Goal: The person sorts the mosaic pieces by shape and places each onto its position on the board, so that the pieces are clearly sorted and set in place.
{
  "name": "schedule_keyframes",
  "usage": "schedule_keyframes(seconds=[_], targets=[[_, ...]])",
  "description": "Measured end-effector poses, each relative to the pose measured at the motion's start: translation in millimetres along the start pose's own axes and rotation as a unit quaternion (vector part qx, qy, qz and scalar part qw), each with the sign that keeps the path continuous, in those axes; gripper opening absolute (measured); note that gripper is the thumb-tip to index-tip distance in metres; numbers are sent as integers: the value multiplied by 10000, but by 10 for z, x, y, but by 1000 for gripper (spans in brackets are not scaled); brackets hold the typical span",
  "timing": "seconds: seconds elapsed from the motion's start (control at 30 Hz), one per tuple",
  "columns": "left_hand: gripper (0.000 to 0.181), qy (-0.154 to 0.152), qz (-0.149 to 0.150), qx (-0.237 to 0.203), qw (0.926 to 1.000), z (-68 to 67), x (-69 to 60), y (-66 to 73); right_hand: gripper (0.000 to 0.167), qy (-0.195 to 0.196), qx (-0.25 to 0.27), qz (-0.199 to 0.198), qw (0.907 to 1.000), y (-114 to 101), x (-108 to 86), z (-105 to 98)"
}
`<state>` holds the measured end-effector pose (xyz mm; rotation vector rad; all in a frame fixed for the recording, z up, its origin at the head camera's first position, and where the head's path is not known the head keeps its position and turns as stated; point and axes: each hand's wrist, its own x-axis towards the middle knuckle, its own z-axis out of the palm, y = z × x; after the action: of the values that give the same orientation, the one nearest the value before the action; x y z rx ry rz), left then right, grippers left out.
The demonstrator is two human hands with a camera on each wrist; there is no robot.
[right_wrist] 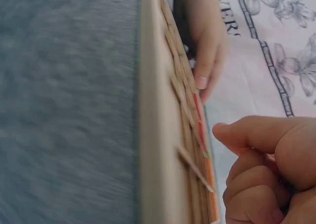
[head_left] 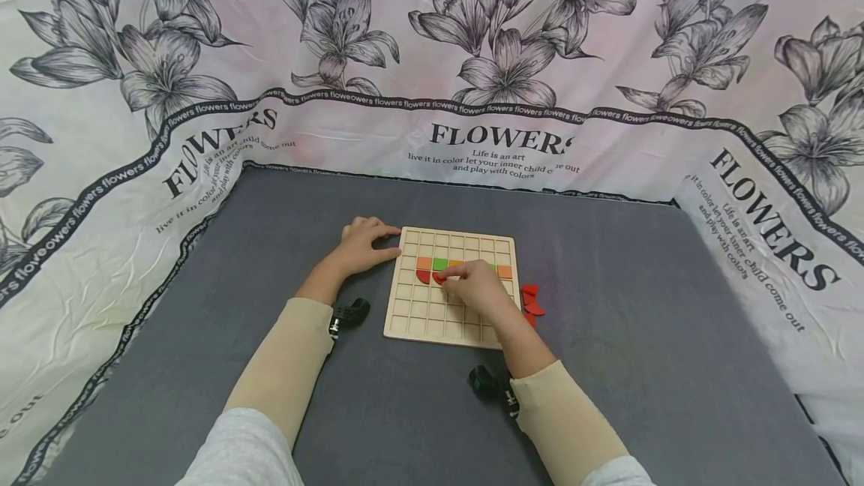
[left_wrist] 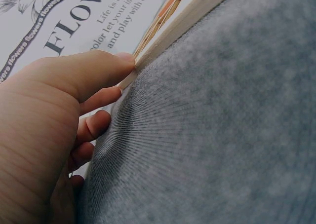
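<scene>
A wooden grid board (head_left: 418, 313) lies on the dark grey cloth. My left hand (head_left: 364, 244) rests at its left side, thumb and index finger extended against the edge; in the left wrist view the thumb (left_wrist: 111, 68) touches the rim. Above the board's middle is my right hand (head_left: 478, 289), fingertips at a red rounded piece (head_left: 436, 277) in a cell. In the right wrist view its other fingers (right_wrist: 256, 184) curl inward, and whether it pinches the piece is hidden. Left of that lies another red rounded piece (head_left: 423, 276).
A row of orange squares (head_left: 424, 262) and green squares (head_left: 440, 264) runs above the red pieces, partly covered by the right hand. Several loose red pieces (head_left: 531, 298) lie beside the board's right edge. A flower-printed cloth (head_left: 499, 133) stands up behind and at the sides.
</scene>
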<state>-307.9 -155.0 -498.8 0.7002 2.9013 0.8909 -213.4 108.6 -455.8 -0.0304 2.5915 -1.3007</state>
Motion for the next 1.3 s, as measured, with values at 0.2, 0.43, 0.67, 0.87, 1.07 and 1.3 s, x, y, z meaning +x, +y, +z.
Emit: schedule_keyframes(seconds=[0.2,0.43,0.67,0.87,1.07,1.3], targets=[[52,2,-36,15,10000,3,1,-4,26,-232,17,-375,9990,-40,-16,-236],[53,10,-41,49,10000,0,0,2,33,-152,106,-785,9967,22,-54,-623],[52,21,-51,9,10000,-4,-12,16,33,218,117,-715,9971,178,-87,-944],[52,38,-36,-9,10000,-2,-8,18,36,259,-146,-536,9981,321,-125,-1153],[52,52,-41,-24,10000,4,-4,14,37,-65,-369,-385,9986,542,-155,-1334],[52,45,-64,-34,10000,5,-7,10,35,-797,-804,6,9936,756,-178,-1428]])
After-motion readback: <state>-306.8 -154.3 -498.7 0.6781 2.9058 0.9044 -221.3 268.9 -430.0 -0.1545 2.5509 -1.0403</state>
